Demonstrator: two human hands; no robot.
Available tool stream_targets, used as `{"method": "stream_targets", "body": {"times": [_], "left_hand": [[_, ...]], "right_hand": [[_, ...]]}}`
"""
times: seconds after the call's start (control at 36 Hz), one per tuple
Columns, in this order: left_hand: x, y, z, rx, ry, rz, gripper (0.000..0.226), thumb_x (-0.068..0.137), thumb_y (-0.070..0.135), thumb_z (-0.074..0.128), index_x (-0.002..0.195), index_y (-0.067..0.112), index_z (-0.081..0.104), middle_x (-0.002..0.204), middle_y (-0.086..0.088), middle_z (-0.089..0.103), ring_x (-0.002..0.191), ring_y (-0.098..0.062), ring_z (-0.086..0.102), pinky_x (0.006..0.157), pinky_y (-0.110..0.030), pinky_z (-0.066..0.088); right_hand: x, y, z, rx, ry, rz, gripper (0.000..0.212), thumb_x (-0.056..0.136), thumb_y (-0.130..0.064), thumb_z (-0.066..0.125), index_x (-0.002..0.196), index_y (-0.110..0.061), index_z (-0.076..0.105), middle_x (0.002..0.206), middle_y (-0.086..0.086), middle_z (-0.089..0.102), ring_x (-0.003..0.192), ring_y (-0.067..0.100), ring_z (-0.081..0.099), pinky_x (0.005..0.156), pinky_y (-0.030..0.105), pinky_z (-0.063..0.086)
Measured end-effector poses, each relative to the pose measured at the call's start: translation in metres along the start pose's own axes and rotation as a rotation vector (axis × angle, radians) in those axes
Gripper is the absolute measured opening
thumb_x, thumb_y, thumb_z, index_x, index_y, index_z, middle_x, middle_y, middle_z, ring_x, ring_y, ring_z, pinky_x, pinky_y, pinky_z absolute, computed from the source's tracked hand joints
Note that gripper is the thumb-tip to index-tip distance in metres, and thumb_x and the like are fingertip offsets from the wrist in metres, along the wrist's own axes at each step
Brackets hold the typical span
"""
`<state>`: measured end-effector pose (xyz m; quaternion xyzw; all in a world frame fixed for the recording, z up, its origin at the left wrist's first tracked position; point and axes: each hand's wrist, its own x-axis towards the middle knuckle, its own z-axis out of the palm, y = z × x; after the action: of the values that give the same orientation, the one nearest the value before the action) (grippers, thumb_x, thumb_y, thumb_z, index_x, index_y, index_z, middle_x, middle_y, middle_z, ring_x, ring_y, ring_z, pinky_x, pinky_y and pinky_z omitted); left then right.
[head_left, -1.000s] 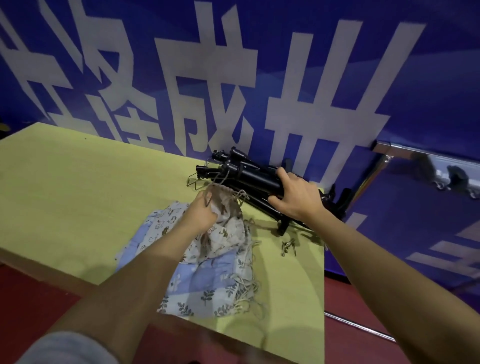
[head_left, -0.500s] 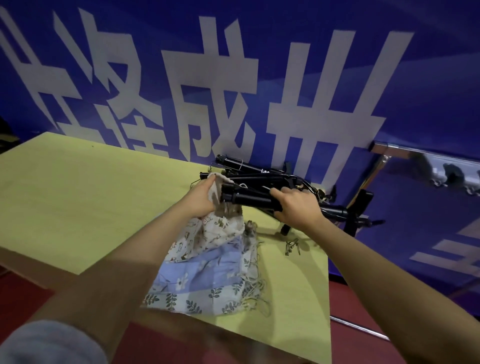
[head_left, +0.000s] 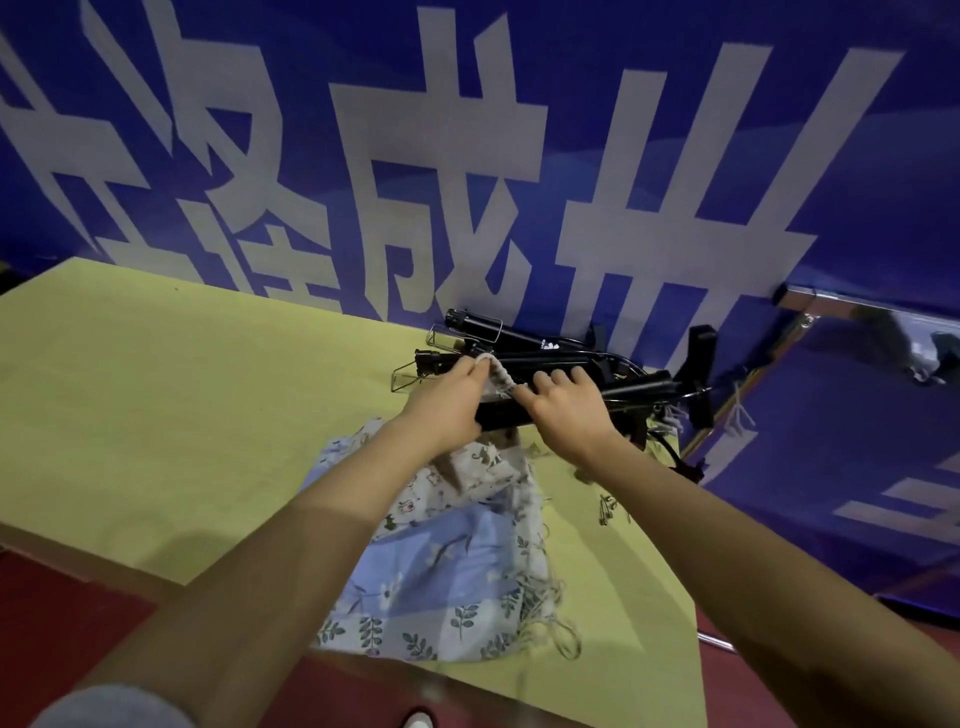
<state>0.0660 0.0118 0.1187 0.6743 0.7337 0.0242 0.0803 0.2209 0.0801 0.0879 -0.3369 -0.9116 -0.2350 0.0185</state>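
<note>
**Floral blue-and-white fringed cloth (head_left: 441, 561): hem raised, not yet clipped**

It trails across the yellow table (head_left: 156, 389). My left hand (head_left: 447, 405) pinches its hem while my right hand (head_left: 566, 410) grips the black clip hanger (head_left: 498, 417). I judge the clipping is still to do.

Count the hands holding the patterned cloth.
2. The left hand pinches the top edge of the patterned cloth over the black hangers; the right hand pinches the same edge right beside it.

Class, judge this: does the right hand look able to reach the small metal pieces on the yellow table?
Probably yes: the metal pieces lie uncovered on the table, close to the right hand, which must first release the cloth it pinches.
</note>
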Motion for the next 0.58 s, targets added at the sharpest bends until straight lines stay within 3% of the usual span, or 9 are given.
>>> {"method": "stream_targets", "body": {"times": [0.08, 0.17, 0.31, 0.39, 0.5, 0.58], "left_hand": [[0.006, 0.0, 0.003, 0.128, 0.051, 0.018, 0.07, 0.081, 0.049, 0.062, 0.136, 0.013, 0.038, 0.127, -0.007, 0.048, 0.113, -0.029, 0.05, 0.091, -0.039, 0.041], [0.012, -0.006, 0.008, 0.229, 0.138, 0.01, 0.048, 0.085, 0.048, 0.057, 0.117, 0.012, 0.051, 0.121, -0.007, 0.054, 0.115, -0.028, 0.04, 0.094, -0.037, 0.032], [0.023, -0.018, 0.015, 0.126, 0.157, -0.045, 0.046, 0.086, 0.053, 0.054, 0.112, 0.015, 0.054, 0.115, -0.005, 0.057, 0.113, -0.027, 0.04, 0.088, -0.037, 0.029], [0.027, -0.028, 0.019, 0.019, 0.203, -0.096, 0.048, 0.086, 0.057, 0.052, 0.111, 0.017, 0.056, 0.113, -0.003, 0.058, 0.109, -0.026, 0.041, 0.085, -0.037, 0.029], [0.029, -0.038, 0.015, -0.185, 0.284, -0.156, 0.044, 0.083, 0.056, 0.056, 0.101, 0.017, 0.061, 0.102, 0.0, 0.062, 0.102, -0.023, 0.04, 0.078, -0.036, 0.027], [0.024, -0.042, 0.011, -0.325, 0.325, -0.187, 0.038, 0.081, 0.052, 0.058, 0.097, 0.018, 0.063, 0.096, 0.003, 0.061, 0.099, -0.021, 0.039, 0.074, -0.033, 0.024]], "right_hand": [[0.012, -0.001, -0.005, 0.005, 0.164, -0.064, 0.034, 0.064, -0.02, 0.074, 0.097, -0.018, 0.068, 0.07, 0.002, 0.06, 0.061, 0.023, 0.058, 0.064, 0.033, 0.036], [0.024, -0.001, -0.004, 0.055, 0.336, -0.106, 0.018, 0.071, -0.019, 0.073, 0.087, -0.015, 0.066, 0.067, 0.002, 0.057, 0.059, 0.023, 0.056, 0.068, 0.033, 0.027], [0.026, -0.001, 0.0, 0.073, 0.536, -0.126, 0.033, 0.084, -0.032, 0.058, 0.112, -0.015, 0.058, 0.107, 0.002, 0.06, 0.095, 0.023, 0.053, 0.084, 0.035, 0.032], [0.021, -0.006, 0.002, 0.146, 0.62, -0.069, 0.029, 0.09, -0.039, 0.049, 0.109, -0.017, 0.05, 0.11, 0.0, 0.046, 0.094, 0.021, 0.044, 0.082, 0.034, 0.03], [0.018, -0.01, 0.011, 0.305, 0.464, -0.013, 0.021, 0.093, -0.034, 0.044, 0.098, -0.014, 0.05, 0.096, 0.005, 0.05, 0.081, 0.024, 0.041, 0.072, 0.034, 0.027], [0.024, -0.019, 0.007, 0.535, 0.126, 0.123, 0.038, 0.094, -0.039, 0.048, 0.122, -0.014, 0.051, 0.113, 0.006, 0.052, 0.099, 0.027, 0.048, 0.081, 0.032, 0.027]]}}
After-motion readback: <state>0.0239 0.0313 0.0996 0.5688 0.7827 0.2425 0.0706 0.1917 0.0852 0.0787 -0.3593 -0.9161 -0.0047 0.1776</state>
